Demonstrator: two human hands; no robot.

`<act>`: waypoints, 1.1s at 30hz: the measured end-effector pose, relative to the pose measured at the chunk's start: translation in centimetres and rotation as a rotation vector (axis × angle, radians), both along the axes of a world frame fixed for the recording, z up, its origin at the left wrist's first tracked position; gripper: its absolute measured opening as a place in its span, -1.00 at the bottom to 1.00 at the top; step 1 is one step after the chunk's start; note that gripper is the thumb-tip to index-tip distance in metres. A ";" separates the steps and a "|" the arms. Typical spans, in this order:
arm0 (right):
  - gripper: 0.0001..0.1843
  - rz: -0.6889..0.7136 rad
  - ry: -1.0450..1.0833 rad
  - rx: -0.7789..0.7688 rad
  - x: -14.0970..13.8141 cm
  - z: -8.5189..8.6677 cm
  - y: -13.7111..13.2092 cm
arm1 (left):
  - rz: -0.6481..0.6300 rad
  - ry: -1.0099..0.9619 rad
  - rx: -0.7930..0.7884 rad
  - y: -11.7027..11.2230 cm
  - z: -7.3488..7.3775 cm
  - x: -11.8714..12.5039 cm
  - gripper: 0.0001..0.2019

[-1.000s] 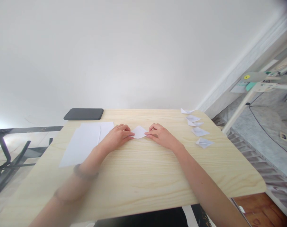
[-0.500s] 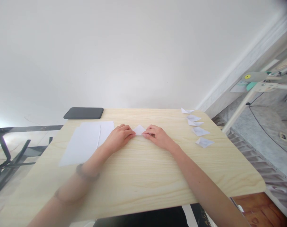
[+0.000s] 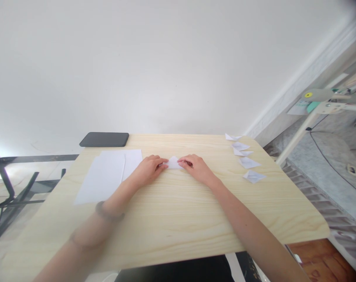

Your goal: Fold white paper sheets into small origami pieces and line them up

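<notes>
A small folded piece of white paper (image 3: 173, 163) lies on the wooden table between my two hands. My left hand (image 3: 150, 169) pinches its left end between thumb and fingers. On the opposite end, the fingers and thumb of my right hand (image 3: 194, 166) are closed in the same way. The paper's middle shows a low peak pointing toward the wall; both of its ends are hidden by my fingertips.
Several folded paper boats (image 3: 250, 162) stand in a column along the table's right side. White paper sheets (image 3: 104, 176) lie left of my left hand, with a thin white strip (image 3: 123, 168) on top. A black phone (image 3: 104, 139) rests at the back left.
Both hands stay on the paper's ends. Its near edge looks flatter and its peak slightly lower, while my fingertips have shifted a little. The view has moved very slightly.
</notes>
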State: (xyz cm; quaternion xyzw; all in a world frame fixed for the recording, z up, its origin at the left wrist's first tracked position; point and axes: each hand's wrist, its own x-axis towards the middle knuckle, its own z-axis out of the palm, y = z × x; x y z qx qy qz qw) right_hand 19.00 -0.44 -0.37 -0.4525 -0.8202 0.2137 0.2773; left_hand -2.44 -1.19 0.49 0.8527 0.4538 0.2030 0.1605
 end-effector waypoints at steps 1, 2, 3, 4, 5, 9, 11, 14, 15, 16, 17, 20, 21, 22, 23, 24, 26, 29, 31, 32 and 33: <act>-0.75 -0.009 -0.008 0.005 -0.1 -0.1 0.0 | 0.001 0.001 0.001 0.0 -0.1 0.0 -0.68; -0.73 -0.020 -0.021 0.013 -0.1 -0.2 0.0 | 0.006 -0.002 0.002 0.1 -0.1 0.0 -0.68; -0.71 -0.031 -0.037 0.023 -0.2 -0.3 0.0 | 0.013 -0.005 0.004 0.1 -0.2 -0.1 -0.68; -0.71 -0.041 -0.054 0.032 -0.2 -0.4 0.0 | 0.020 -0.011 0.008 0.2 -0.3 -0.1 -0.69; -0.70 -0.048 -0.067 0.038 -0.3 -0.5 0.0 | 0.027 -0.019 0.011 0.2 -0.4 -0.1 -0.69; -0.70 -0.070 -0.068 0.034 -0.4 -0.6 -0.1 | 0.047 -0.051 0.006 0.4 -0.5 0.0 -0.73; -0.70 -0.076 -0.058 0.027 -0.4 -0.7 -0.1 | 0.055 -0.064 0.000 0.4 -0.5 0.0 -0.74; -0.71 -0.072 -0.054 0.020 -0.3 -0.7 -0.1 | 0.058 -0.067 -0.005 0.5 -0.7 0.0 -0.73; -0.71 -0.070 -0.056 0.020 -0.3 -0.7 0.0 | 0.066 -0.057 -0.006 0.5 -0.7 0.0 -0.73; -0.71 -0.069 -0.057 0.021 -0.3 -0.7 0.0 | 0.079 -0.042 -0.008 0.6 -0.8 -0.1 -0.73; -0.72 -0.067 -0.058 0.021 -0.3 -0.7 0.0 | 0.095 -0.025 -0.011 0.6 -0.9 -0.2 -0.73; -0.72 -0.069 -0.057 0.016 -0.3 -0.8 0.1 | 0.127 0.010 -0.039 0.7 -0.8 -0.3 -0.73; -0.72 -0.069 -0.058 0.012 -0.3 -0.7 0.1 | 0.127 0.011 -0.054 0.7 -0.7 -0.4 -0.74; -0.72 -0.069 -0.060 0.009 -0.3 -0.7 0.1 | 0.124 0.010 -0.068 0.7 -0.7 -0.4 -0.74; -0.72 -0.070 -0.063 0.006 -0.3 -0.7 0.1 | 0.124 0.007 -0.078 0.7 -0.6 -0.4 -0.74; -0.72 -0.072 -0.067 0.003 -0.3 -0.7 0.1 | 0.125 0.004 -0.084 0.7 -0.5 -0.4 -0.74; -0.72 -0.075 -0.073 0.000 -0.3 -0.7 0.1 | 0.126 0.000 -0.089 0.7 -0.5 -0.4 -0.74; -0.72 -0.074 -0.076 0.002 -0.3 -0.7 0.1 | 0.116 -0.004 -0.082 0.8 -0.6 -0.5 -0.74; -0.72 -0.069 -0.074 0.006 -0.3 -0.7 0.1 | 0.112 -0.002 -0.067 0.8 -0.6 -0.6 -0.75; -0.72 -0.067 -0.073 0.009 -0.3 -0.7 0.1 | 0.112 -0.001 -0.058 0.9 -0.6 -0.6 -0.75; -0.72 -0.068 -0.071 0.012 -0.3 -0.7 0.1 | 0.110 -0.001 -0.052 0.9 -0.6 -0.7 -0.76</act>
